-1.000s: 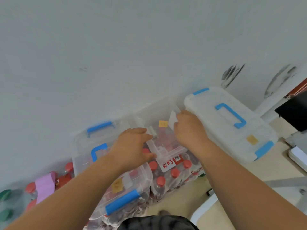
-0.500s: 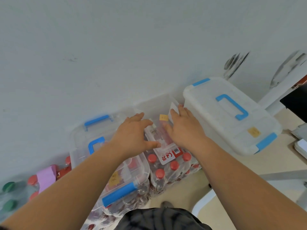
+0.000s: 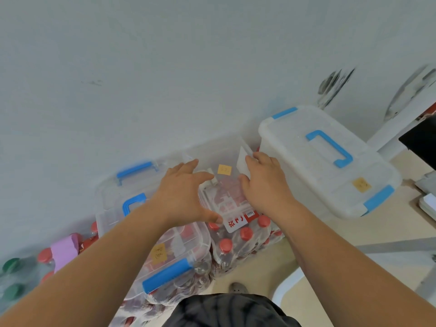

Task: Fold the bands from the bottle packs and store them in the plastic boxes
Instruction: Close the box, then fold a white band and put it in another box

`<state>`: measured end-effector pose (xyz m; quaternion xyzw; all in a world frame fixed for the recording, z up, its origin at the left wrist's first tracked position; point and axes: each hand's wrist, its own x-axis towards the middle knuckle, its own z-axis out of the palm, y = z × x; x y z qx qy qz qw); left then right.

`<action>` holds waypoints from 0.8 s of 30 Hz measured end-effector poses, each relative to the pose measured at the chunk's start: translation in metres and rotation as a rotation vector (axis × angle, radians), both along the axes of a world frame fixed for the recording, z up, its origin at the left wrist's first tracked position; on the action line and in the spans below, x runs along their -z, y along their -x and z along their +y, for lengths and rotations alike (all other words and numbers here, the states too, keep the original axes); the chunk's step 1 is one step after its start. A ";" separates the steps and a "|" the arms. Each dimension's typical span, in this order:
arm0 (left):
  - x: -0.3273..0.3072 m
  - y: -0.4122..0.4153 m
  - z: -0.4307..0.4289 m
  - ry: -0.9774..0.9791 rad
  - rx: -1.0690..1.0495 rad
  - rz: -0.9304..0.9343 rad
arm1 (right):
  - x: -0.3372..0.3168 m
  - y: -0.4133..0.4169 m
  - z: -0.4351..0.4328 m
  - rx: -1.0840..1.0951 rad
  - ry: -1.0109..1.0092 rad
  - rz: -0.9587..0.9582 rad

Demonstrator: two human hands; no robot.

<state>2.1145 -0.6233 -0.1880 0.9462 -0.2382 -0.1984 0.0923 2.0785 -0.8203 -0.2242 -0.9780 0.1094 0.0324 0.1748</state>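
Where boxes [image 3: 304,147] line the wall [image 3: 165,67], beige floor [image 3: 382,228]

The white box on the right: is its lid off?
No, the white box has its lid on, with the blue handle lying flat on top.

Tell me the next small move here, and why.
Probably press the white band down into the open clear box: the right hand touches it where it stands against the right wall, and the left hand hovers spread over the box.

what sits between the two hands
In the head view, the clear plastic box with its orange sticker lies between the left hand and right hand.
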 end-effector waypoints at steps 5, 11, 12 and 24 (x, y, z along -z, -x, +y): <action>-0.006 -0.003 0.000 0.015 0.020 0.037 | 0.002 -0.002 -0.005 0.007 -0.055 -0.046; -0.006 -0.009 0.006 -0.003 0.033 0.040 | -0.001 0.000 -0.012 0.014 -0.130 -0.092; -0.005 -0.009 0.006 -0.015 0.040 0.032 | 0.000 -0.001 -0.012 0.017 -0.137 -0.096; 0.008 -0.018 0.000 -0.123 0.131 -0.074 | -0.003 -0.007 -0.014 0.003 -0.070 -0.083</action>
